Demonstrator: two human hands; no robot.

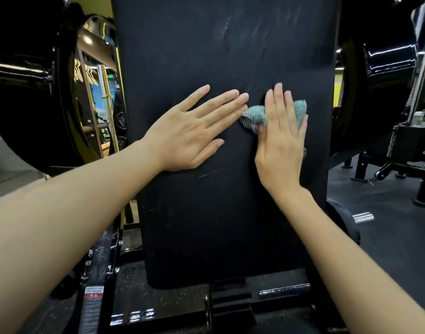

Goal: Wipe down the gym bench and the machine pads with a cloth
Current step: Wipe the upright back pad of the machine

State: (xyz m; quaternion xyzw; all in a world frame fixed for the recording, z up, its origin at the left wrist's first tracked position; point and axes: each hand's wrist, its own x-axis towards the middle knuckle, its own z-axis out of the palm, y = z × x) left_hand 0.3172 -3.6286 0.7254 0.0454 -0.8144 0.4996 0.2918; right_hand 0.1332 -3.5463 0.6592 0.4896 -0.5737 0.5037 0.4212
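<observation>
A large black machine pad (221,213) fills the middle of the view, tilted away from me, with faint wipe streaks near its top. My right hand (282,143) lies flat with straight fingers on a crumpled teal cloth (254,115), pressing it against the pad right of centre. The cloth shows on both sides of the fingers. My left hand (192,131) rests flat on the pad just left of the cloth, its fingertips almost touching the cloth's edge.
Big black weight plates (30,80) flank the pad on the left and the right (375,68). The black machine frame (230,304) runs below the pad. Another machine's black legs (399,169) stand on the dark gym floor at the right.
</observation>
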